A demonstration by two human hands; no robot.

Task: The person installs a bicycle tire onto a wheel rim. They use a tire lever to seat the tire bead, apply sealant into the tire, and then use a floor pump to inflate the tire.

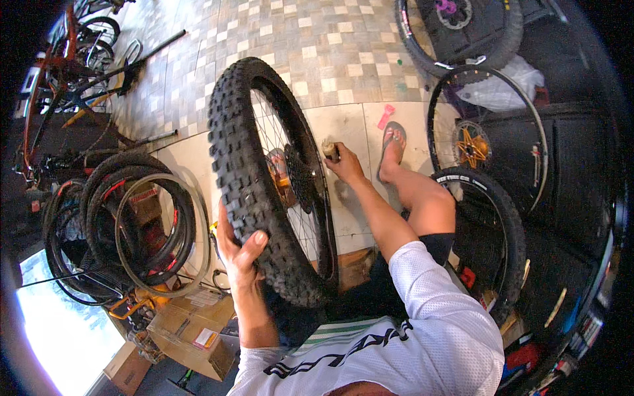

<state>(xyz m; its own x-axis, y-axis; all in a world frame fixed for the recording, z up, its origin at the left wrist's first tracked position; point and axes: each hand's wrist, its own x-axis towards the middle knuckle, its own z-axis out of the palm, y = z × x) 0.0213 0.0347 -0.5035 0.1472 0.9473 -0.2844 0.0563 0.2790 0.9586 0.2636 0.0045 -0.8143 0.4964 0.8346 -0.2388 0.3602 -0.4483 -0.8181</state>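
A bicycle wheel with a black knobby tire (232,158) stands upright in front of me, tilted slightly. My left hand (243,254) grips the near left side of the tire, thumb over the tread. On the wheel's right side sits a dark cassette (303,181) among the spokes. My right hand (346,165) is just right of the wheel, apart from it, with fingers closed round a small beige, blunt-ended thing (329,149). Its kind is not clear, and the fingers cover part of it.
Several tires and rims (139,224) lean together at left, above an open cardboard box (191,330). Bicycle frames (69,86) fill the far left. More wheels stand at right, one with a gold hub (471,146). A pink piece (386,117) lies on the tiles near my sandalled foot (392,148).
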